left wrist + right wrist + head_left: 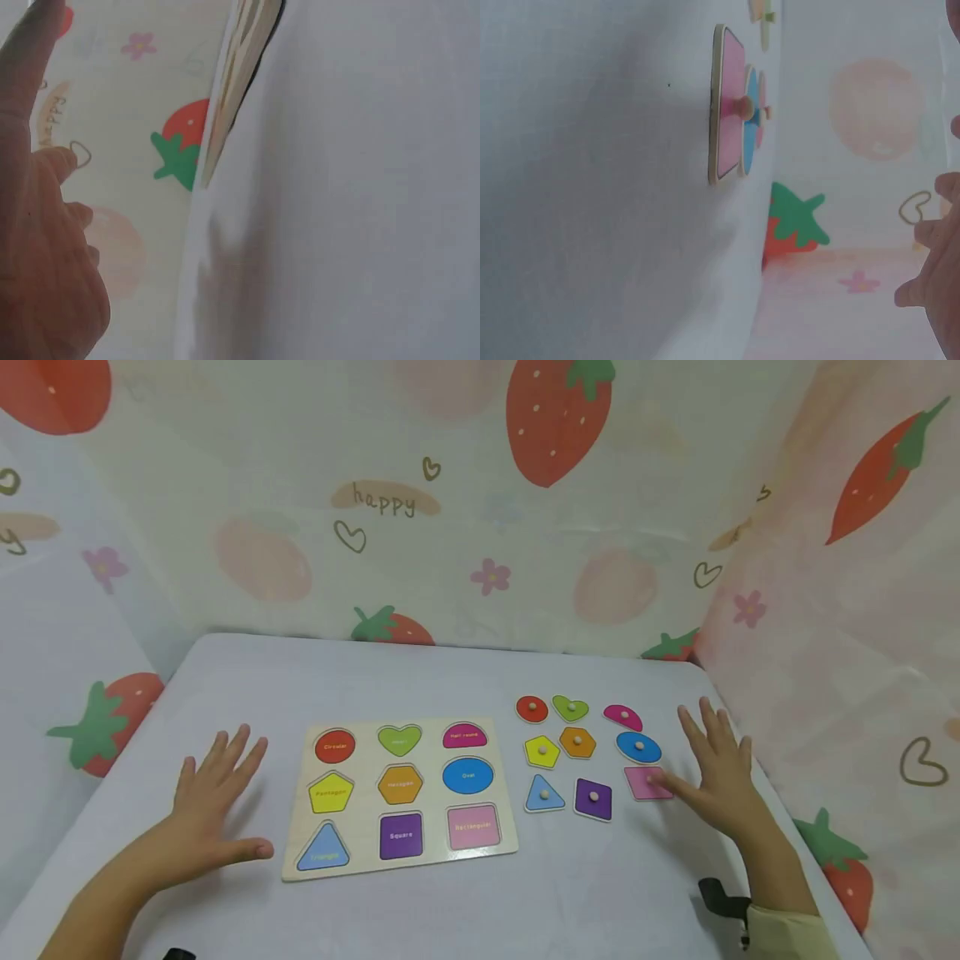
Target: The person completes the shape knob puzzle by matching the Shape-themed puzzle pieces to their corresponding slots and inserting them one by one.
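Note:
A wooden shape puzzle board (360, 862) lies on the table, its printed spots labelled with shape names. Left of it, my left hand (206, 831) is held with fingers spread and holds nothing. To the board's right lie several knobbed pieces, among them a red circle (532, 709), a green heart (570, 708), a blue oval (638, 747) and a purple square (593, 799). My right hand (720, 781) hovers with spread fingers near the pink rectangle (731, 105). In the head view its thumb overlaps that piece's edge; the right wrist view shows them apart.
A white cloth covers the table (450, 918). Strawberry-print curtains (465, 527) stand along the back and both sides. A black object (723, 900) sits at the right wrist, beside a pale sleeve (791, 933).

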### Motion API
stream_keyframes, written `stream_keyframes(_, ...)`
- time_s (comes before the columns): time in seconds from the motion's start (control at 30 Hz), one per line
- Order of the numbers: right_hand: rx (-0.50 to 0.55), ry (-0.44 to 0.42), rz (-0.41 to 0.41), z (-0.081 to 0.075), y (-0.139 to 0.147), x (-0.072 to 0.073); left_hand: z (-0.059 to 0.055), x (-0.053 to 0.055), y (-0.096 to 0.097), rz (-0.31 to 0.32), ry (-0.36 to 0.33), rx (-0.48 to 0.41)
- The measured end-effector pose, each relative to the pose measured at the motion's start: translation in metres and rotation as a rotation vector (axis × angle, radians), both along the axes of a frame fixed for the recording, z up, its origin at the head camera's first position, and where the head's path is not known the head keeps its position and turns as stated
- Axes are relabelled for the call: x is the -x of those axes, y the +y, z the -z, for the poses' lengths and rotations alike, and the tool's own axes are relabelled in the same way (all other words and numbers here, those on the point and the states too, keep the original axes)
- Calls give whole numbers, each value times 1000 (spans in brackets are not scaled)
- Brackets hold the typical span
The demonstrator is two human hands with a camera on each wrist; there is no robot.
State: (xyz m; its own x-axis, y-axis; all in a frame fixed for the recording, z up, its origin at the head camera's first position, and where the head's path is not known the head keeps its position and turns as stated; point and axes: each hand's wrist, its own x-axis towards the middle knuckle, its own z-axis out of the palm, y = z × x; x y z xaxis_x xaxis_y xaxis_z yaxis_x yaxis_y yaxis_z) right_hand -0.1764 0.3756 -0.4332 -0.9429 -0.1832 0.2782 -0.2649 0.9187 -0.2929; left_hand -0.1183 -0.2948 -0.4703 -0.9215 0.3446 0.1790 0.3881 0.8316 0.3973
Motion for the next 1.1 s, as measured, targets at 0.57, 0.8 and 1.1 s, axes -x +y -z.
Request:
stream_keyframes(0.57, 13, 44, -73, -2, -19, 12, 26, -5, -1, 82, -216, -323)
stream_keyframes(0.8, 36, 48, -101, -4, -30, 19, 26, -6, 8, 87, -253, -289)
stream_keyframes(1.1, 150, -67, -126, -8, -50, 37, 28, -12, 19, 117, -313, -248)
